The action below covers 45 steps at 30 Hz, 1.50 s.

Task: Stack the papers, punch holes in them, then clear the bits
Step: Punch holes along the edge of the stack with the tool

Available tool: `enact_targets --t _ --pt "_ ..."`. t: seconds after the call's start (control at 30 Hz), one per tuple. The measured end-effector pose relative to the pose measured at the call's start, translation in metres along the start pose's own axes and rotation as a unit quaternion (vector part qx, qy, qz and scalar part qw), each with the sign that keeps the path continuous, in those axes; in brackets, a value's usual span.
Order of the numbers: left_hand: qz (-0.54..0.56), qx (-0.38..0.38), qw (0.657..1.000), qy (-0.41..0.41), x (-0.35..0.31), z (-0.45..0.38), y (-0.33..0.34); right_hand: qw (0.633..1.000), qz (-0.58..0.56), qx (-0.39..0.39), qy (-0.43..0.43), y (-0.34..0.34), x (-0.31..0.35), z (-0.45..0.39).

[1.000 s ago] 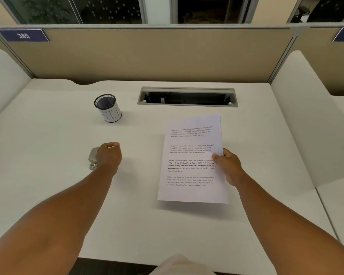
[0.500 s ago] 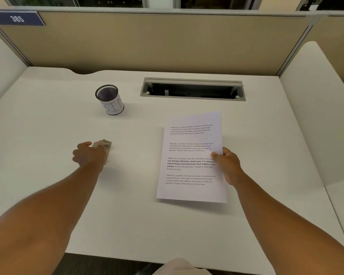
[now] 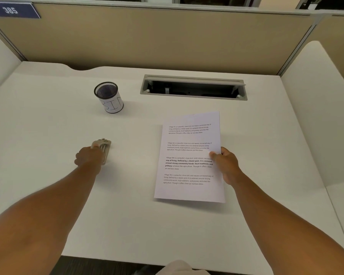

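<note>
A stack of printed white papers is held slightly above the white desk, right of centre, its near edge casting a shadow. My right hand pinches the stack's right edge, thumb on top. A small metal hole punch lies on the desk at left. My left hand is curled over its near end, fingers around it. A black mesh cup wrapped in paper marked "BIN" stands behind the punch.
A grey cable tray opening is recessed in the desk behind the papers. Beige partition walls close off the back, white side panels stand at left and right. The desk's front edge runs just above my lap.
My left hand has shifted on the hole punch: it first covered it from the right, now it grips the near end with the far end showing. The papers stay in my right hand.
</note>
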<state>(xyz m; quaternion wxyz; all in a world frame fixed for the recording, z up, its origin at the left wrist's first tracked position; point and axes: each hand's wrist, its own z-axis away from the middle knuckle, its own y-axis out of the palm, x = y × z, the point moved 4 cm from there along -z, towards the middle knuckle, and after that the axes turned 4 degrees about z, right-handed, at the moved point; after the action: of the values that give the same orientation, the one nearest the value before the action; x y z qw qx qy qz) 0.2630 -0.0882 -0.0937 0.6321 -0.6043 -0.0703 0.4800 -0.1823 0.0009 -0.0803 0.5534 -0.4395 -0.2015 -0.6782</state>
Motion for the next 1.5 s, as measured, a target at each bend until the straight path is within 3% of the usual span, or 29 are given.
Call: enact_targets --t 0.23,0.43,0.9,1.5 --pt "0.083 0.019 0.995 -0.05 -0.003 -0.001 -0.005 1.0 -0.002 0.001 0.005 0.0 0.004 0.0" --pt "0.107 0.068 0.991 -0.044 -0.017 0.01 -0.003 1.0 -0.002 0.0 -0.002 -0.003 0.009 0.001" --pt "0.217 0.285 0.933 -0.034 -0.087 0.099 0.039 0.999 -0.028 -0.011 -0.034 -0.022 0.029 0.002" --pt "0.225 0.32 0.92 -0.001 -0.117 0.147 0.067 0.998 -0.011 -0.024 -0.064 -0.042 0.042 0.002"
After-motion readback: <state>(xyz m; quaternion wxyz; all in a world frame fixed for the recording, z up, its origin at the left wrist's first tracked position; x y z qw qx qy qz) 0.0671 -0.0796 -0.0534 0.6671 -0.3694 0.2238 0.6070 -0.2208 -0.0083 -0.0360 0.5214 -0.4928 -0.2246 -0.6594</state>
